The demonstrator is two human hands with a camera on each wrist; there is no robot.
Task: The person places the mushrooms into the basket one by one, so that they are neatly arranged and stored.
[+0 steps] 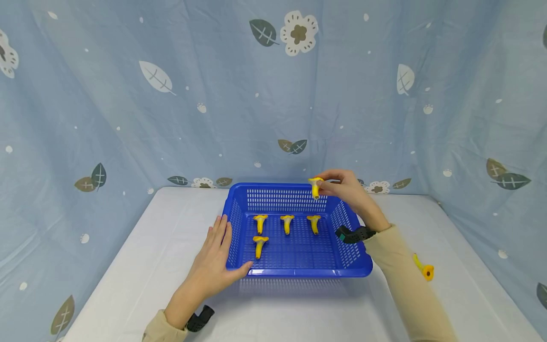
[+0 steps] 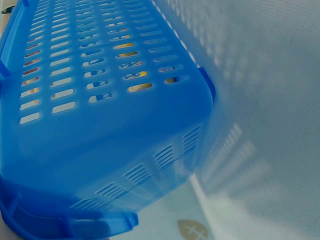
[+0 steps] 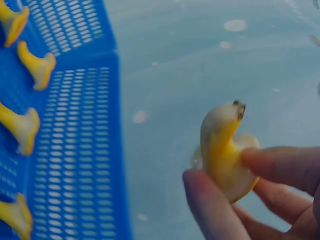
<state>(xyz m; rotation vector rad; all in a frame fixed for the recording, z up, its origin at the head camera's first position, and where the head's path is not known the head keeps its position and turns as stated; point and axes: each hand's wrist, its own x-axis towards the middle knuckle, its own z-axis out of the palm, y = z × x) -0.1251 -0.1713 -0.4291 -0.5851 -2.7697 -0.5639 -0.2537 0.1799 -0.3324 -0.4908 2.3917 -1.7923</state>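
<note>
My right hand (image 1: 342,187) pinches a yellow mushroom (image 1: 315,189) between thumb and fingers, its cap up, over the far rim of the blue plastic basket (image 1: 309,273). In the right wrist view the held mushroom (image 3: 222,155) shows a curved stem with a dark tip. My left hand (image 1: 209,268) rests with fingers straight along the basket's left rim, thumb at the near corner. Inside the basket, three mushrooms form a far row: left (image 1: 260,223), middle (image 1: 287,224) and right (image 1: 314,224). Nearer, another mushroom (image 1: 259,247) lies below the left one.
Right of the basket, beyond my right forearm, one more yellow mushroom (image 1: 424,269) lies on the white table (image 1: 273,318). A blue curtain (image 1: 239,95) with leaves and flowers hangs behind and along both sides. Each wrist wears a black strap (image 1: 354,234).
</note>
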